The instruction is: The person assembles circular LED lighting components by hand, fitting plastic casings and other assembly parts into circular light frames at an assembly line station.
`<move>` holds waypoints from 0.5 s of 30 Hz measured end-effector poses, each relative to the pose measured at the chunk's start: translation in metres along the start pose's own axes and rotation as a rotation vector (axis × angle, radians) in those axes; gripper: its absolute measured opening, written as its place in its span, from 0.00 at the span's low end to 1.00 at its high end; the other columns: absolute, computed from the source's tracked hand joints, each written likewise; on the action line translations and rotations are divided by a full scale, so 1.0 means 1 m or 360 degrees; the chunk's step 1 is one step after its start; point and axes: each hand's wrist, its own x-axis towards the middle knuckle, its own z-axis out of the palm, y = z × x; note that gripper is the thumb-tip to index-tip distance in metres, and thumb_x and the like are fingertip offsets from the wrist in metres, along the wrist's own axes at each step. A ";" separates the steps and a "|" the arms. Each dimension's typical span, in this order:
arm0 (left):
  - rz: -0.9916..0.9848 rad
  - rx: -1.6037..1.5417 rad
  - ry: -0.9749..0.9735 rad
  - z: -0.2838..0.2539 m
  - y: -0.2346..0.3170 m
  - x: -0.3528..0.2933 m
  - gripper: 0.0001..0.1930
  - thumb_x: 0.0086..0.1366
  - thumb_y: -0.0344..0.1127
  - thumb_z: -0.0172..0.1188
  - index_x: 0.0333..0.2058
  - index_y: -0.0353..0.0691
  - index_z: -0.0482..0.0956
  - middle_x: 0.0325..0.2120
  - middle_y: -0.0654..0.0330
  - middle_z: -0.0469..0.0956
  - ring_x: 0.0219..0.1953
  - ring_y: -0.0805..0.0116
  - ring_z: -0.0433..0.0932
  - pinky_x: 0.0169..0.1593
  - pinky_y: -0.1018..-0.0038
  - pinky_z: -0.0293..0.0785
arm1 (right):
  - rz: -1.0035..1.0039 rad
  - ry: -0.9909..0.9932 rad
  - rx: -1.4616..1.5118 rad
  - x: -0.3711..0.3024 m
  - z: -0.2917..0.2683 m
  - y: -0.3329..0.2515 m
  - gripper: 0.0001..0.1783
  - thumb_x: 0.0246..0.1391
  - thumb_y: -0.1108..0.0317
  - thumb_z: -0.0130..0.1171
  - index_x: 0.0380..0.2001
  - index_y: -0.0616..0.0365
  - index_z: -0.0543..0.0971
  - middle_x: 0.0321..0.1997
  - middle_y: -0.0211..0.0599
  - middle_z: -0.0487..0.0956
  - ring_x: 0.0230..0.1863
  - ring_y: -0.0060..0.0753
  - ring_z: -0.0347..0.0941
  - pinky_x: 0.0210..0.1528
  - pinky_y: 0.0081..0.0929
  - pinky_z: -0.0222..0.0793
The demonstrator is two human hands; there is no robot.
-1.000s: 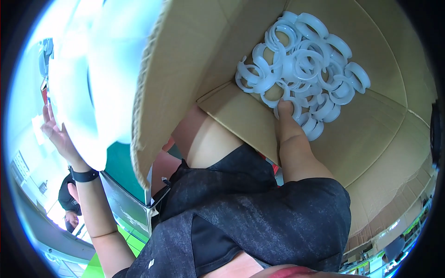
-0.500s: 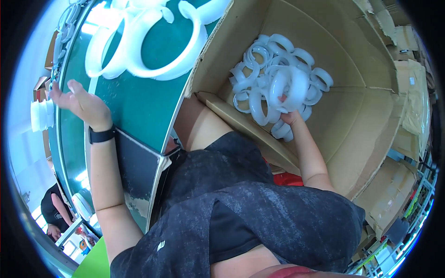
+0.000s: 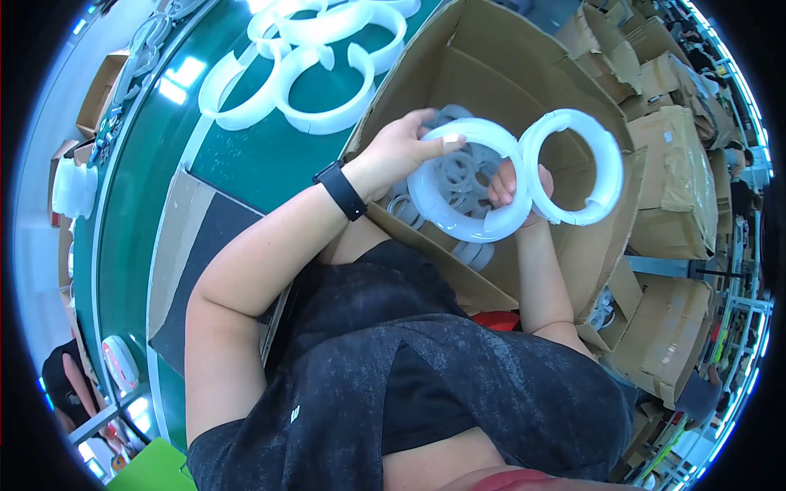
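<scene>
Two white translucent plastic rings are held up above the open cardboard box (image 3: 508,69). My left hand (image 3: 397,151) has its thumb and fingers closed on the upper left rim of the left ring (image 3: 427,203). From below, my right hand (image 3: 509,186) grips between the two, where the left ring meets the right ring (image 3: 612,168); some of its fingers are hidden. Inside the box, below the held pair, lies a pile of similar smaller-looking rings (image 3: 460,176), partly covered by my hands.
Several more white rings (image 3: 323,123) lie on the green conveyor belt (image 3: 246,176) at upper left. Other cardboard boxes (image 3: 667,176) are stacked on the right. A person in dark clothing (image 3: 70,380) is at the far lower left.
My left hand has moved right from over the belt and closed on a ring. My right hand has lifted rings out of the pile. The view has shifted somewhat.
</scene>
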 end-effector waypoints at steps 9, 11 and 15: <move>-0.0089 0.0233 0.0101 -0.005 -0.016 0.010 0.31 0.58 0.52 0.65 0.41 0.23 0.75 0.34 0.51 0.78 0.37 0.69 0.76 0.40 0.73 0.73 | 0.0327 0.0822 -0.0569 -0.024 0.003 -0.010 0.20 0.52 0.68 0.58 0.47 0.66 0.72 0.46 0.47 0.77 0.52 0.45 0.74 0.57 0.39 0.67; -0.0146 0.0232 0.0284 -0.005 -0.031 0.010 0.33 0.57 0.52 0.64 0.42 0.21 0.72 0.39 0.44 0.77 0.41 0.60 0.78 0.45 0.69 0.74 | 0.0226 0.0967 -0.0916 -0.028 -0.009 -0.001 0.21 0.49 0.71 0.63 0.48 0.62 0.73 0.43 0.40 0.78 0.47 0.37 0.74 0.51 0.33 0.69; 0.0110 0.0848 0.0498 0.001 -0.033 0.004 0.37 0.55 0.57 0.63 0.45 0.22 0.69 0.41 0.38 0.76 0.44 0.47 0.77 0.48 0.63 0.73 | 0.0276 0.1252 -0.1165 -0.022 -0.004 0.006 0.11 0.49 0.73 0.64 0.29 0.57 0.69 0.41 0.39 0.78 0.43 0.27 0.72 0.44 0.30 0.70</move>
